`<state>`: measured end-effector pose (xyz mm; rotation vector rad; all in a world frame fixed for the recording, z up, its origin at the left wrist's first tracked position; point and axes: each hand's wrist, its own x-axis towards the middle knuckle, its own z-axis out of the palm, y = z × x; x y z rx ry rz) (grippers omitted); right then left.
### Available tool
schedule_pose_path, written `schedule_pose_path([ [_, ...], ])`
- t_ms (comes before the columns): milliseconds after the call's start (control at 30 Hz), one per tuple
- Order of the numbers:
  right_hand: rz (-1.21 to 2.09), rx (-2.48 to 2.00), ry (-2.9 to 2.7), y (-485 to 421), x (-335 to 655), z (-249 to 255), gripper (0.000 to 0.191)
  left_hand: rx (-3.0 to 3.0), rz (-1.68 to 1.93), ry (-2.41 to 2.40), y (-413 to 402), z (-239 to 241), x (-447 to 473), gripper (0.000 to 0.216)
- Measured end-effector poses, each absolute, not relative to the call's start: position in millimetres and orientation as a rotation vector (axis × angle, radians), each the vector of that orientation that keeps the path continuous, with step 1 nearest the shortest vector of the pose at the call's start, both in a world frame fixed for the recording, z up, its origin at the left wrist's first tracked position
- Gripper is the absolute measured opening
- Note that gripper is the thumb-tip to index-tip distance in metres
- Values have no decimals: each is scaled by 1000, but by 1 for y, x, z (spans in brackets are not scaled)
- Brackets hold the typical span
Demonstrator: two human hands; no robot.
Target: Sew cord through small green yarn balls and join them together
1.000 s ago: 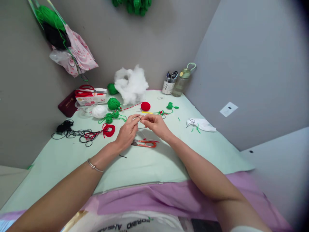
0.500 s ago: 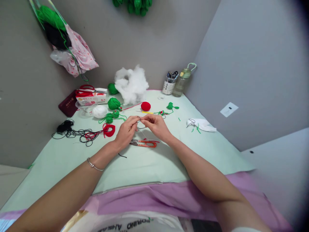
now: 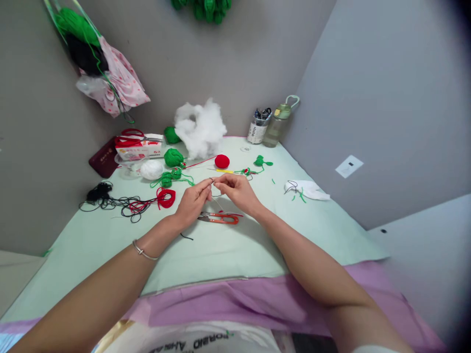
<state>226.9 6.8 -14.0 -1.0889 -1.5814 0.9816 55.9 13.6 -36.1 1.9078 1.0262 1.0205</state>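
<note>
So the bare left hand (image 3: 194, 202) and bare right hand (image 3: 237, 192) were almost touching above the pale-green-covered table (image 3: 228, 255), both pinching a thin strand of black yarn (image 3: 212, 182) between their fingertips. Orange-handled metal snips (image 3: 211, 219) lay just on the near side, and a round red yarn ball (image 3: 222, 161) sat a bit beyond them.
</note>
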Motion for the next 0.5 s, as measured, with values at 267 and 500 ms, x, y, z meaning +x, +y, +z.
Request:
schedule_pose_path([
  [267, 1044, -1042, -1561, 7, 227, -14, 18, 2095, 1026, 1045, 16, -40, 53, 40],
  [500, 1005, -1031, -1580, 11, 228, -19, 16, 2113, 1026, 1053, 17, -42, 53, 42],
])
